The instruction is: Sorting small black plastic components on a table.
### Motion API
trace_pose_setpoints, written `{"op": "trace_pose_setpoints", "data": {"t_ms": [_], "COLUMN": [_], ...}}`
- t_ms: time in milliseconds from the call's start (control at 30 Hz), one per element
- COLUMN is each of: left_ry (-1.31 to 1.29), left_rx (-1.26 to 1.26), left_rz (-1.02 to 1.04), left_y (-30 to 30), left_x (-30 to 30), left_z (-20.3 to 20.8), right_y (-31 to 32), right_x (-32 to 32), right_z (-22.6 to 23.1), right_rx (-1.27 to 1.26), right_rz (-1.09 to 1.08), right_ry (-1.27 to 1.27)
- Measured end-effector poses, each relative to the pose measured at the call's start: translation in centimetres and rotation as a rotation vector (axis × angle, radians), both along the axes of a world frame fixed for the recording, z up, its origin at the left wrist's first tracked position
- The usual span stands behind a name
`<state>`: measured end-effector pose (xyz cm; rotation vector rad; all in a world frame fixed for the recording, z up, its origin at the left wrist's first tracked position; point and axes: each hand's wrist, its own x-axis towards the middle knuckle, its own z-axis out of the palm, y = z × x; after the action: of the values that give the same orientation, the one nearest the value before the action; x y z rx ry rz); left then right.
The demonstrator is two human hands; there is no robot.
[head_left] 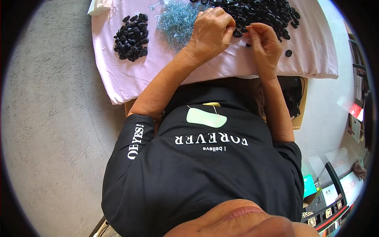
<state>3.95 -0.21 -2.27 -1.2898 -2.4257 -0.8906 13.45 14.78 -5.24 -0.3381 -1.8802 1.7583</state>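
Note:
My left hand (213,32) is closed over the table, thumb and fingers bent together at the near edge of a large heap of small black ring-shaped parts (268,14). Beside it, my right hand (266,49) pinches with thumb and forefinger, its tips close to the left hand's. Whatever lies between the fingertips of either hand is too small or hidden to name. Left of my left hand is a mound of small shiny bluish, coil-like pieces (173,25), partly behind that hand. Further left sits a smaller pile of black ribbed parts (132,39).
A pale pink cloth (118,75) covers the table. One black part (289,53) lies apart right of my right hand. A white object (99,7) stands at the far left corner. Under the table's near right edge is an open carton (303,104); boxes (331,195) stand at lower right.

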Motion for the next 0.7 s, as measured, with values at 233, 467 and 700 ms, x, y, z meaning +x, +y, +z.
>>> {"op": "trace_pose_setpoints", "data": {"t_ms": [233, 467, 700], "left_ry": [0.039, 0.08, 0.112], "left_rx": [0.022, -0.095, -0.158], "left_rz": [0.004, 0.014, 0.031], "left_y": [-0.1, 0.1, 0.1], "left_x": [0.3, 0.8, 0.8], "left_z": [0.0, 0.4, -0.4], "right_y": [0.4, 0.7, 0.5], "right_x": [0.0, 0.2, 0.1], "right_z": [0.3, 0.3, 0.3], "right_rx": [-0.093, -0.148, -0.135], "right_rz": [-0.042, -0.05, -0.039], "right_ry": [0.116, 0.148, 0.124]}}
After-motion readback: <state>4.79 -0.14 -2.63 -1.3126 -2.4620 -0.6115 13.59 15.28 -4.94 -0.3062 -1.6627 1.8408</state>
